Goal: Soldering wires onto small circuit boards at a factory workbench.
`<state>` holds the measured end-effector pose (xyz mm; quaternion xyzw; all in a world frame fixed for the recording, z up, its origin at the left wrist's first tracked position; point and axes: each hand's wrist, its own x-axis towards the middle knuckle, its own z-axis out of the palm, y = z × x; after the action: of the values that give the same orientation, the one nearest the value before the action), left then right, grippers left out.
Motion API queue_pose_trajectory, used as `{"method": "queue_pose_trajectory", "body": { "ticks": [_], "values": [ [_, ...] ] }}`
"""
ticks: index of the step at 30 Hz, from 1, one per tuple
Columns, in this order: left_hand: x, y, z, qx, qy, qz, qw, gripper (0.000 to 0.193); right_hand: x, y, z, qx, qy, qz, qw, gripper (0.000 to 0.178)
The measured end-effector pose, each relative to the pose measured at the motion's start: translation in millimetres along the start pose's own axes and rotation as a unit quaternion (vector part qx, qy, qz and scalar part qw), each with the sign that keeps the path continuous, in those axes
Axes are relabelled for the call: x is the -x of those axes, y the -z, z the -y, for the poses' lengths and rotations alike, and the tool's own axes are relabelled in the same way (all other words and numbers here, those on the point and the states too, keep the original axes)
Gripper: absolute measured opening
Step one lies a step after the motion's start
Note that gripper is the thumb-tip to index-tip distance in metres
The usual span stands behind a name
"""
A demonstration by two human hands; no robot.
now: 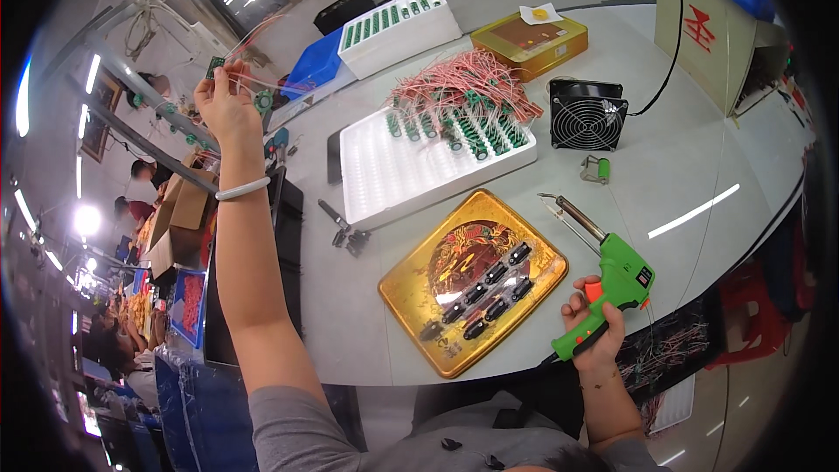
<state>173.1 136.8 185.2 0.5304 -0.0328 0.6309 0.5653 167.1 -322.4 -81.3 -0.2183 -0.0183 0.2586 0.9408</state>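
Observation:
Raised at the far left, my left hand (229, 112) pinches a small green circuit board (215, 67) with thin red and white wires trailing from it. My right hand (596, 332) is wrapped around the handle of a green soldering gun (626, 273), whose metal tip points up and left over the table. Between my arms lies a gold tin lid (411, 284) carrying several small black cylindrical parts (495, 273). Beyond it, a white foam tray (384, 177) holds green ring-shaped coils (479, 135) with a heap of pink wires (463, 79).
A black fan (587, 115) and a small green-roller holder (596, 170) stand to the right. Farther back are a gold tin box (531, 42), a white foam box (402, 31) of green boards and a blue tray (313, 65). Other people sit at the far left.

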Motion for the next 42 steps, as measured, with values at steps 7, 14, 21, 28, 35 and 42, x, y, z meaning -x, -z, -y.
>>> {"method": "queue_pose_trajectory", "body": {
  "ticks": [7, 14, 21, 28, 35, 42],
  "values": [
    [45, -3, 36, -0.242, 0.158, 0.179, 0.94, 0.015, 0, 0, -1, 0.009, 0.015, -0.004, 1.0, 0.043],
    [99, -43, 96, -0.359, 0.253, 0.244, 0.865, 0.017, 3, 0, 1, 0.015, 0.018, -0.011, 1.0, 0.04],
    [-31, -73, -1, -0.071, -0.065, -0.003, 0.995, 0.02, 6, 1, 0, -0.015, 0.007, 0.0, 1.0, 0.038],
    [-20, -72, -65, -0.135, -0.021, 0.107, 0.985, 0.019, 1, -2, 0, 0.017, 0.012, -0.017, 1.0, 0.041],
    [-14, -40, -70, -0.211, 0.031, 0.121, 0.97, 0.015, 6, -1, 1, 0.002, 0.008, -0.007, 1.0, 0.041],
    [27, 3, -13, -0.322, 0.116, 0.246, 0.907, 0.012, 6, 2, 0, 0.019, 0.026, -0.011, 0.999, 0.042]
  ]
}}
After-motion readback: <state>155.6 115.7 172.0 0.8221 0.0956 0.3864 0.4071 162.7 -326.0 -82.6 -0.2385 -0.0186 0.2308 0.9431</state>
